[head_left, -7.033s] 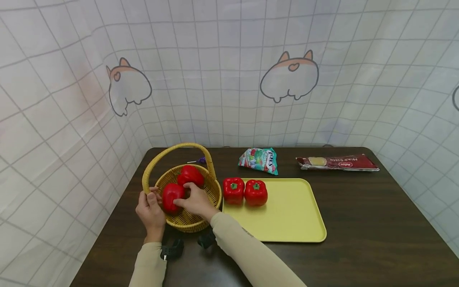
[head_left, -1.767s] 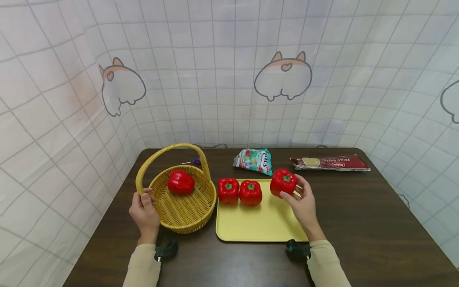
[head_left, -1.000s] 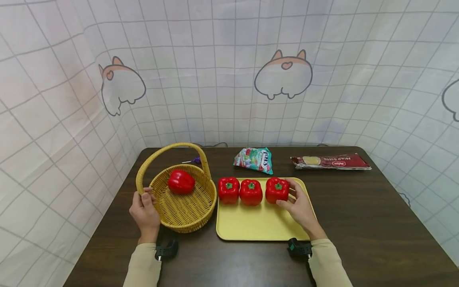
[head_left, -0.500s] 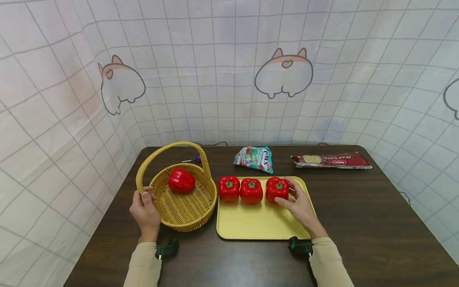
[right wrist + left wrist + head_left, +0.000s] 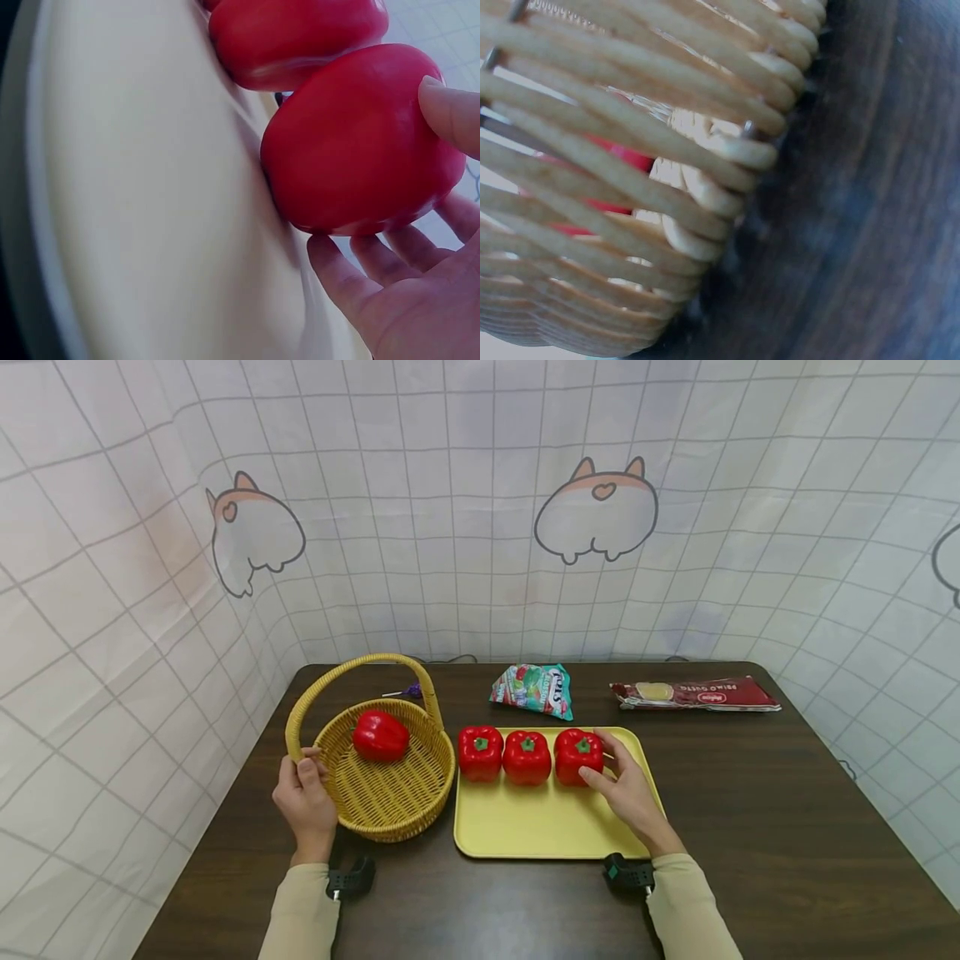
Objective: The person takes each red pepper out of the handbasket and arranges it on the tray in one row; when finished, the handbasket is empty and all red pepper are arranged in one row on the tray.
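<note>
My left hand grips the handle of a yellow wicker basket at its left side. One red bell pepper lies on its side in the basket; through the weave, the left wrist view shows patches of red. On the yellow tray, three more bell peppers stand in a row with green stems up. My right hand holds the rightmost bell pepper, thumb on its near side and fingers round its right. The right wrist view shows this held pepper close beside the middle pepper.
Behind the tray lies a teal candy bag. A long dark-red packet is at the back right. A purple-wrapped lollipop rests behind the basket on the dark wooden table. A white grid-patterned cloth hangs behind.
My right hand has taken a bell pepper out of the basket, carried it right and set it on the tray, then shifted it slightly left towards the others. My left hand stays on the handle.
</note>
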